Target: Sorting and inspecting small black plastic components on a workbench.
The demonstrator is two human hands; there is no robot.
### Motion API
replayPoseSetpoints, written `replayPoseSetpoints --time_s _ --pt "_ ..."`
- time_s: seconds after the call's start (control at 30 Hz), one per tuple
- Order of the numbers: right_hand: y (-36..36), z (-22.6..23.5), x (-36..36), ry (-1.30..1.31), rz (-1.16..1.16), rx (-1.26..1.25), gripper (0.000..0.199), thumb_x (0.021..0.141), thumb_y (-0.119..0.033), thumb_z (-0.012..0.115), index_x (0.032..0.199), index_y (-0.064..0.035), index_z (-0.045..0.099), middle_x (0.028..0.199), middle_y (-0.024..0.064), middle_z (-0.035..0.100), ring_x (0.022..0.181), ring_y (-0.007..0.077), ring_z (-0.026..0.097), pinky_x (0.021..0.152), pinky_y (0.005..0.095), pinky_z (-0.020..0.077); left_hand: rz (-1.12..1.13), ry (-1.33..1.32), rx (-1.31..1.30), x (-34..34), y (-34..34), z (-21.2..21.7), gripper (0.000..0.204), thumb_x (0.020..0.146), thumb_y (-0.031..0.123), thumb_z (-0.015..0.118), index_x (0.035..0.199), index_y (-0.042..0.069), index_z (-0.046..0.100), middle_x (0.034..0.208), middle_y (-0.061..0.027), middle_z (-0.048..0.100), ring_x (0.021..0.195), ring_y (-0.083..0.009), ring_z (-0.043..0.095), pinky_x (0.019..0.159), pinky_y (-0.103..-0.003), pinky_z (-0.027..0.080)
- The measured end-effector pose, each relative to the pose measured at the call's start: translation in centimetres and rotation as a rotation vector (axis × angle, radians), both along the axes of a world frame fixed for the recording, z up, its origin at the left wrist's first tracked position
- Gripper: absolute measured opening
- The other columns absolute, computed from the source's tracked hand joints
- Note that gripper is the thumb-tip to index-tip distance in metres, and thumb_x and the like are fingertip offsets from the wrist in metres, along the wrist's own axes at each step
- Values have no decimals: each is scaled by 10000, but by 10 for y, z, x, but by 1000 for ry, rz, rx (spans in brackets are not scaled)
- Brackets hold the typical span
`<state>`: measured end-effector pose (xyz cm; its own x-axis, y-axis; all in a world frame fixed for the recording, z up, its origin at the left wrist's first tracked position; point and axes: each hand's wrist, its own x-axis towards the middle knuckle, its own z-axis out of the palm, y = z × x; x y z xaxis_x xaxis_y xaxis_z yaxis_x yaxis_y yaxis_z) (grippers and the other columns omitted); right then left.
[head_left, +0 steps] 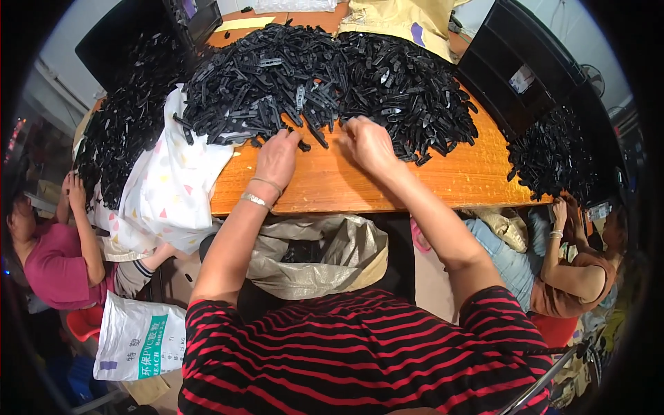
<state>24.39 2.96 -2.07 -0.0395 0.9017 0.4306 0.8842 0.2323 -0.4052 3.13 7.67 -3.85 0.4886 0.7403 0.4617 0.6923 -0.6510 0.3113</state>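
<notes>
Two joined heaps of small black plastic parts cover the far side of the wooden table: longer strip-like parts (242,93) in the middle left, and shorter curved parts (415,104) to the right. My left hand (277,162), wearing bracelets, reaches the near edge of the left heap. Its fingers are bent down and closed, partly hidden by the back of the hand; a small black part (303,146) lies by the fingertips. My right hand (372,145) hovers just in front of where the heaps meet. Its fingers curl toward the thumb, and whatever they hold is hidden.
An open woven sack (318,277) with dark contents hangs below the table (332,194) edge at my lap. A patterned white cloth (173,180) drapes over the left side. People sort black parts at both sides. Dark upright panels (519,62) flank the table.
</notes>
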Motion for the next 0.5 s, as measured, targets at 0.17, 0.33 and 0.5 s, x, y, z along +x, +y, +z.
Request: replayPoseSetpoints --time_s 0.17,0.33,0.5 --pt "38 -17 7 -227 -166 -128 179 756 -169 700 812 -19 620 912 175 616 782 372 631 701 445 505 30 -40 -114 15 6 1 113 814 51 601 922 28 627 882 -165 615 829 -351 595 703 -402 483" --pt "32 8 3 -208 15 -370 242 722 -211 733 866 -31 659 846 167 663 846 336 655 747 423 516 -54 -134 -257 7 5 0 118 803 1 582 912 17 624 871 -168 623 847 -362 598 736 -405 488" --pt "26 7 10 -36 20 -537 306 660 -267 819 784 -35 663 789 152 666 803 315 651 740 395 506 -117 -2 -29 7 4 0 154 806 -12 570 947 29 617 828 -167 631 814 -363 608 728 -409 492"
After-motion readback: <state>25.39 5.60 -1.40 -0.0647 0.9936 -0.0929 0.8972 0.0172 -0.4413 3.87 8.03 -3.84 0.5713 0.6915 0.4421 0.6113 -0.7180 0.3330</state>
